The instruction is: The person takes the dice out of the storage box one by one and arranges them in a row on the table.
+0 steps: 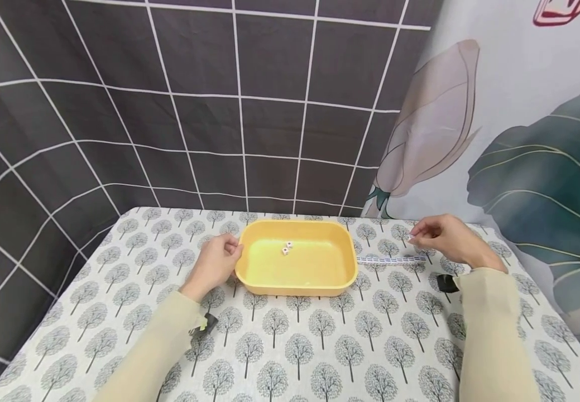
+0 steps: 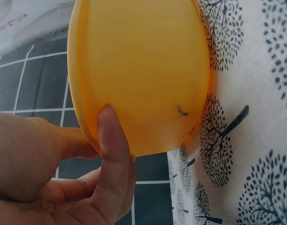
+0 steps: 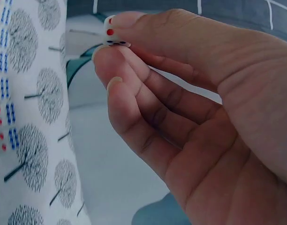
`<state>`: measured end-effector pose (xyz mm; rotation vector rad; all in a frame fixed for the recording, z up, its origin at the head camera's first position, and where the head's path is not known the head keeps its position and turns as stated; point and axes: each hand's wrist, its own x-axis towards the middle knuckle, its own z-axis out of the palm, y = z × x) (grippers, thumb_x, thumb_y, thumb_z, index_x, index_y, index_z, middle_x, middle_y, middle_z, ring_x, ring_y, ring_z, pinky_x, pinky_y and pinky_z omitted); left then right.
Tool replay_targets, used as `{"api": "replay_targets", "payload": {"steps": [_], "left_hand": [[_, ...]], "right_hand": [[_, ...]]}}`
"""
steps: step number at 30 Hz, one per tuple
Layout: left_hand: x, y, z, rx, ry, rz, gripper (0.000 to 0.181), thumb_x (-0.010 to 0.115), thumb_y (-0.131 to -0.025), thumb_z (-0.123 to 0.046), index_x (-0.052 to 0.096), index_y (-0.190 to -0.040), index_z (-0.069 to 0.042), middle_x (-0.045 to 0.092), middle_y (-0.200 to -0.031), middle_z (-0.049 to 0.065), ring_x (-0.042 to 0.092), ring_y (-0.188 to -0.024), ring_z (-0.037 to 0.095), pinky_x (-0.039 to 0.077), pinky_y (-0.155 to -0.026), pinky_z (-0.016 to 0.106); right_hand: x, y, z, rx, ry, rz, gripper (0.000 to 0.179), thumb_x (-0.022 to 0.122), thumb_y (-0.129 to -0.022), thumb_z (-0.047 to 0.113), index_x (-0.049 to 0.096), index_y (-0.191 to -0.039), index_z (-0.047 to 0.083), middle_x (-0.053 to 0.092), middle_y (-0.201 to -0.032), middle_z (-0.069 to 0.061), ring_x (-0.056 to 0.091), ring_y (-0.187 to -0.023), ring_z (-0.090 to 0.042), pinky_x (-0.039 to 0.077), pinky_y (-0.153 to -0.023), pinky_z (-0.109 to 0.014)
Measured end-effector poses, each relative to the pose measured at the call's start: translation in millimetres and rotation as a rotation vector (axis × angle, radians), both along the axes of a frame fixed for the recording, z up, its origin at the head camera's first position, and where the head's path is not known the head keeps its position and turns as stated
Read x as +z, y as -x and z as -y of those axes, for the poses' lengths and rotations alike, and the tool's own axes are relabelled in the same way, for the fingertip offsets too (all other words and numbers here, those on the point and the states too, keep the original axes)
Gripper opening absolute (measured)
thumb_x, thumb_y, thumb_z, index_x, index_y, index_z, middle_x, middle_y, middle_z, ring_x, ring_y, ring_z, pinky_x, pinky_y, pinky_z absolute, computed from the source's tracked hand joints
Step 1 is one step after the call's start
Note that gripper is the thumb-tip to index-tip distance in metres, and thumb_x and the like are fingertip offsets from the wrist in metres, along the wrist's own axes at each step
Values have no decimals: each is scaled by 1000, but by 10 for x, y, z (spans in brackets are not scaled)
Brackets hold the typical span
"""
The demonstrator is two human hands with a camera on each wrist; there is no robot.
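Note:
A yellow plastic basin (image 1: 297,291) stands near the back of the table with two white dice (image 1: 286,251) lying inside it. My left hand (image 1: 215,262) grips the basin's left end, thumb and fingers on either side of the rim, as the left wrist view shows. Between thumb and fingertips my right hand (image 1: 442,237) pinches a single die (image 3: 111,33), white with red and blue dots, raised above the cloth. Below that hand, a row of dice (image 1: 390,260) runs from the basin's right end across the cloth, their dots red and blue in the right wrist view.
A white cloth with grey trees (image 1: 320,346) covers the table. Behind it hangs a dark curtain with white grid lines (image 1: 269,128). To the right is a pale hanging cloth with a large flower and leaves (image 1: 435,111). Black straps (image 1: 447,283) show at both wrists.

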<state>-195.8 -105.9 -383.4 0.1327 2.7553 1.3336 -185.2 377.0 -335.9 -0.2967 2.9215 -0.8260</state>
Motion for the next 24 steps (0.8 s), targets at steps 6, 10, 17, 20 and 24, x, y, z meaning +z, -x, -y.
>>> {"api": "replay_targets", "payload": {"steps": [6,10,17,20,24], "left_hand": [[16,-23,16,1,-2,5,22,59,-101,-10,62,-115,7,69,-97,20,64,-58,14,58,-52,26],[29,-20,17,1,0,7,23,59,-101,-12,63,-115,6,70,-98,20,65,-58,16,58,-52,26],[42,-15,15,-13,-5,6,23,58,-101,-12,63,-115,6,70,-98,21,65,-58,15,58,-53,26],[37,-11,13,-10,-6,8,23,58,-101,-12,63,-114,6,70,-98,20,65,-59,15,59,-54,27],[30,-4,7,-8,-6,2,22,59,-101,-12,64,-113,6,71,-97,21,64,-58,14,59,-54,27]], "right_hand": [[-90,0,-151,-5,-11,25,15,71,-92,7,72,-106,1,71,-91,-7,60,-75,-4,53,-67,-19],[-173,-10,-259,-20,-30,6,15,73,-91,7,71,-104,1,70,-89,-5,58,-75,-3,51,-65,-18],[-255,-51,-391,-46,-40,12,14,70,-90,5,72,-103,1,68,-87,-4,54,-72,-2,48,-62,-19],[-280,-62,-422,-47,-40,37,14,68,-88,2,72,-102,2,66,-85,-3,52,-70,-3,46,-61,-20],[-318,-63,-465,-28,-29,72,15,68,-86,-1,71,-101,1,67,-84,-4,51,-69,-3,45,-60,-20]]}}
